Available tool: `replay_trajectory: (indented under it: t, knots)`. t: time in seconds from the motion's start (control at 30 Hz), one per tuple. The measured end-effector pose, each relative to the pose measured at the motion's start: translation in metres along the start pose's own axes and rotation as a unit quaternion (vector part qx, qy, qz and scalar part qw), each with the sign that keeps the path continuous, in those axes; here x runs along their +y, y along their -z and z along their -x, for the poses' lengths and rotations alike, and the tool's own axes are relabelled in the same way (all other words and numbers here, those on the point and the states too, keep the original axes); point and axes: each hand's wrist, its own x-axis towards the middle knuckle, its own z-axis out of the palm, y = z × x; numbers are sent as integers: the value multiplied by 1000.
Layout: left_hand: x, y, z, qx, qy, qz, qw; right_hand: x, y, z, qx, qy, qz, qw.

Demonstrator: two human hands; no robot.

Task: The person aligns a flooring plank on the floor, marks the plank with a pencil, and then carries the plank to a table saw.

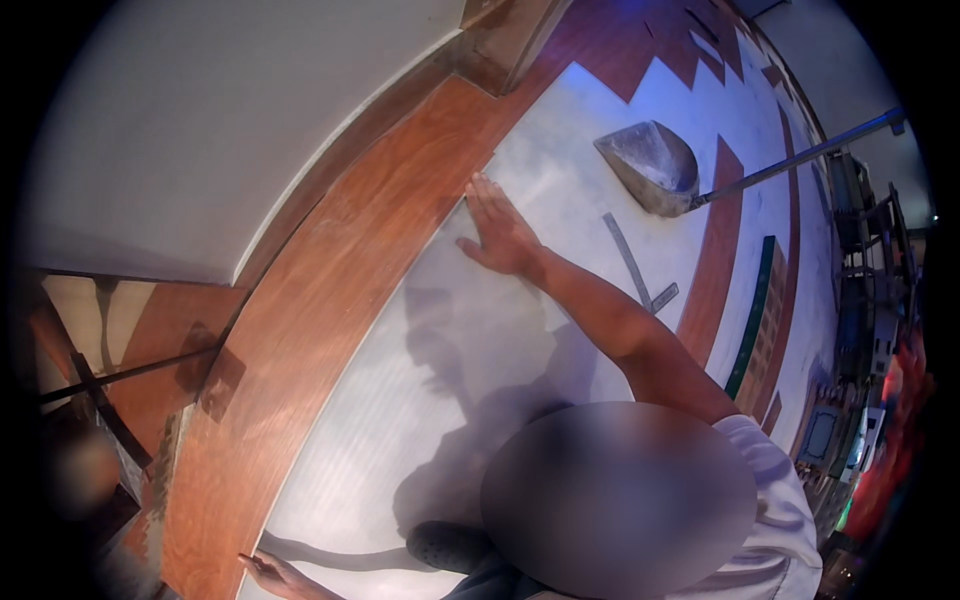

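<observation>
My right hand [500, 230] lies flat, palm down, its fingertips against the edge of a reddish-brown wood-look floor plank [330, 290]. That hand is open, its thumb apart from the other fingers. At the bottom edge, my left hand [278, 576] is partly in view. Its fingers are stretched out and touch the same row of planking near its lower end. Pale underlay sheeting [350, 460] covers the floor beside the planks, with my shadow across it. A dark shoe [450, 546] shows below, and a blurred patch hides what is above my legs.
A metal long-handled dustpan [650, 165] lies on the underlay beyond my right hand. Nearer is a grey metal square-like tool [628, 255]. Loose planks [712, 260] and a green-edged strip [752, 320] lie rightward. A wall [230, 130] borders the planking; dark bars [110, 410] stand left.
</observation>
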Motion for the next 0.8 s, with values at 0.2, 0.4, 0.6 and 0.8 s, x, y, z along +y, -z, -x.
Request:
replay_trajectory:
  t: [0.2,0.4,0.6,0.8]
  knots:
    - [6,14,-13,29,94,258,961,-5,-3,-3,6,-3,-1,1000]
    - [0,-53,24,86,131,196,968,0,-1,2,-18,-14,12,1000]
    - [-47,-3,3,23,183,252,950,-2,3,-7,10,-1,4,1000]
    - [-81,70,-24,-45,13,-225,973,-11,-34,-17,88,61,-35,994]
